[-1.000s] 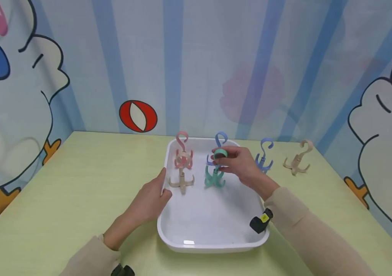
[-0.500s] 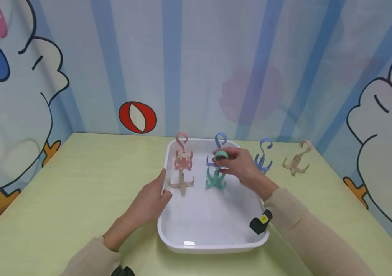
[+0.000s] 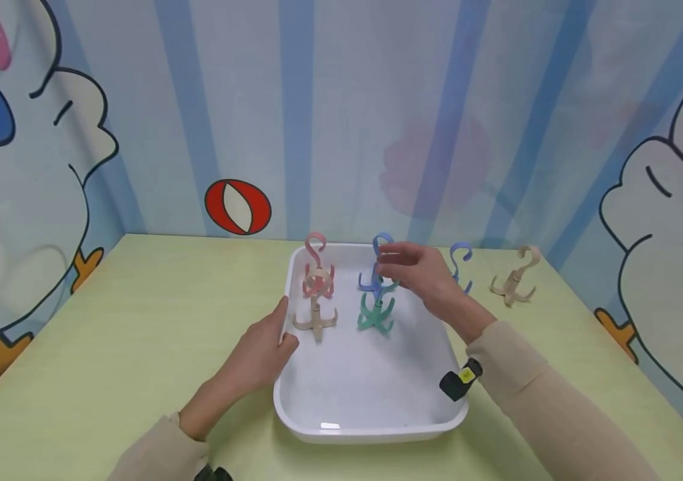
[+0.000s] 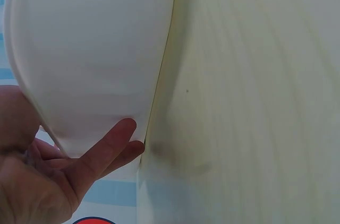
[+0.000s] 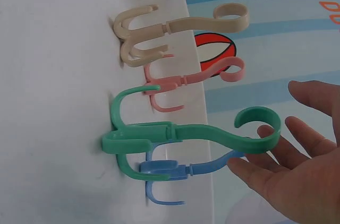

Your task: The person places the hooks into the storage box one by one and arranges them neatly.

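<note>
My left hand (image 3: 260, 347) grips the left wall of the white tray (image 3: 365, 391), thumb over the rim; in the left wrist view its fingers (image 4: 101, 155) lie against the outside. My right hand (image 3: 420, 277), fingers parted, is beside the green claw hook (image 3: 375, 315) standing in the tray. In the right wrist view nothing is held, and the green hook (image 5: 207, 131) stands free before the fingers. A blue hook (image 3: 370, 284) is behind the green one, partly covered by my right hand. On the tray's left side stand a beige hook (image 3: 316, 318) and a pink hook (image 3: 313, 248) behind it.
Right of the tray, another blue hook (image 3: 462, 252) is partly hidden by my right hand. Farther right stands another beige hook (image 3: 513, 280). Both are on the pale yellow-green table (image 3: 197, 287). A striped cartoon backdrop (image 3: 341, 133) rises behind the table.
My right hand has let go of the green hook, spread its fingers and moved slightly up and right. The green hook stays standing in the tray. My left hand keeps its grip.
</note>
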Available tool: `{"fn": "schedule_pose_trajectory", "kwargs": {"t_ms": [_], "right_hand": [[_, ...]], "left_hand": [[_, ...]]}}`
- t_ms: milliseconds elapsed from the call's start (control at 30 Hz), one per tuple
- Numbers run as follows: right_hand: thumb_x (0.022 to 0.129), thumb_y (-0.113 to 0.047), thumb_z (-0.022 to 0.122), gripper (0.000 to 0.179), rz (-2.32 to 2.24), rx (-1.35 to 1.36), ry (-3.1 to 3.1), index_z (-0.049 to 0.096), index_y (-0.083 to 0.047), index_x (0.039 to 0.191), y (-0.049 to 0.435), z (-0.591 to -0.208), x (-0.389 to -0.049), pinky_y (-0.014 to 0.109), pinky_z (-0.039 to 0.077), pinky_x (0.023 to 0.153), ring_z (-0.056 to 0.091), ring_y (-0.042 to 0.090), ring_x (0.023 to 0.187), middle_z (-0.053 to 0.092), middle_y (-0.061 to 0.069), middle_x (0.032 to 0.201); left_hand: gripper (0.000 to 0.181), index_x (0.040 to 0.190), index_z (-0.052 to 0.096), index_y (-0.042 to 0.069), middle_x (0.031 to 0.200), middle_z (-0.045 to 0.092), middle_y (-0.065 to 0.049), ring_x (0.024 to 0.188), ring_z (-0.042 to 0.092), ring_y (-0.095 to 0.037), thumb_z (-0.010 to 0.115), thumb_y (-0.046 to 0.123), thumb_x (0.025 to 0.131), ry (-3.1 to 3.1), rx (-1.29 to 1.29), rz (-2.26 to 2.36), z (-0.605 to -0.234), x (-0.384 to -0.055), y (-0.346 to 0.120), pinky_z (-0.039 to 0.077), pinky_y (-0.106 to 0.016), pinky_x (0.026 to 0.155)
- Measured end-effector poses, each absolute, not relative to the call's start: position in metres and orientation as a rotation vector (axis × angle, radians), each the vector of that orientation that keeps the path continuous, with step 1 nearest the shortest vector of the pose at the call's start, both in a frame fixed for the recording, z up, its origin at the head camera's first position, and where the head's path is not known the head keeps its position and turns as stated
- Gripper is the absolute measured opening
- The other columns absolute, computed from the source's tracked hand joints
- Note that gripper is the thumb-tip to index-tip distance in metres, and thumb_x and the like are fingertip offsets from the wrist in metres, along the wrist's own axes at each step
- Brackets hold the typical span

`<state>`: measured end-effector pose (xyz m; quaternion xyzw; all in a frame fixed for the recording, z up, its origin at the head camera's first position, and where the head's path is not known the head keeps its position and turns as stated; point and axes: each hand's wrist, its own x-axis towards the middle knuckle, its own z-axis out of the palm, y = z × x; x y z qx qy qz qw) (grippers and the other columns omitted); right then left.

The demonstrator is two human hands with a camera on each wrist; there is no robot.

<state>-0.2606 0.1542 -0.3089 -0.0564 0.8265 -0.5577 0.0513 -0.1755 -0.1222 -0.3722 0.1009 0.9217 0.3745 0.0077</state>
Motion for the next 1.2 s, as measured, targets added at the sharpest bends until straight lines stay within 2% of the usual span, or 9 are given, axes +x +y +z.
{"fn": "schedule_pose_trajectory", "kwargs": {"t_ms": [267,467,567,700,800,1000,1200], "right_hand": [[0.102,-0.018,0.069,0.051,-1.866,-0.196,2.419,0.057,-0.008,0.150,0.172,-0.286,-0.263,0.042,0.047,0.117,0.058,0.030,0.140,0.060,0.016,0.152],[0.103,-0.018,0.067,0.050,-1.968,-0.161,2.422,0.056,-0.004,0.150,0.189,-0.280,-0.265,0.040,0.047,0.117,0.060,0.026,0.137,0.061,0.015,0.150],[0.103,-0.021,0.068,0.050,-1.994,-0.146,2.467,0.057,-0.005,0.149,0.200,-0.281,-0.266,0.040,0.047,0.117,0.065,0.017,0.127,0.065,0.009,0.141],[0.101,-0.022,0.070,0.050,-2.040,-0.103,2.539,0.059,-0.005,0.147,0.213,-0.285,-0.270,0.035,0.050,0.114,0.066,0.004,0.111,0.070,-0.007,0.122],[0.100,-0.020,0.072,0.043,-2.119,-0.040,2.536,0.064,-0.008,0.141,0.222,-0.288,-0.274,0.027,0.053,0.107,0.067,0.001,0.106,0.070,-0.015,0.111],[0.097,-0.014,0.074,0.020,-2.283,0.061,2.459,0.071,-0.021,0.116,0.237,-0.291,-0.279,0.019,0.057,0.095,0.070,0.002,0.100,0.073,-0.014,0.103],[0.097,-0.010,0.074,0.017,-2.358,0.080,2.406,0.071,-0.021,0.110,0.245,-0.294,-0.279,0.016,0.058,0.087,0.072,0.005,0.099,0.075,-0.015,0.097]], "left_hand": [[0.074,0.166,0.018,-0.006,0.163,0.042,-0.029,0.100,0.067,-0.028,0.049,0.011,0.102,2.887,0.317,1.166,-0.373,-0.176,-0.123,0.057,-0.029,0.062],[0.074,0.166,0.018,-0.007,0.162,0.043,-0.029,0.098,0.067,-0.028,0.049,0.011,0.101,2.887,0.329,1.173,-0.374,-0.176,-0.123,0.056,-0.028,0.062],[0.074,0.166,0.018,-0.007,0.162,0.044,-0.030,0.098,0.067,-0.028,0.049,0.011,0.101,2.888,0.337,1.176,-0.374,-0.177,-0.123,0.056,-0.028,0.062],[0.074,0.165,0.018,-0.008,0.162,0.043,-0.030,0.097,0.066,-0.028,0.049,0.011,0.101,2.890,0.343,1.171,-0.373,-0.177,-0.123,0.054,-0.028,0.061],[0.074,0.165,0.018,-0.008,0.162,0.042,-0.030,0.097,0.064,-0.028,0.049,0.011,0.101,2.890,0.346,1.164,-0.373,-0.178,-0.123,0.053,-0.027,0.060],[0.074,0.165,0.018,-0.008,0.163,0.042,-0.030,0.098,0.064,-0.028,0.049,0.012,0.101,2.895,0.343,1.154,-0.373,-0.178,-0.123,0.053,-0.027,0.062],[0.074,0.165,0.018,-0.009,0.161,0.043,-0.031,0.095,0.064,-0.027,0.049,0.012,0.101,2.895,0.337,1.160,-0.374,-0.177,-0.123,0.052,-0.027,0.059]]}}
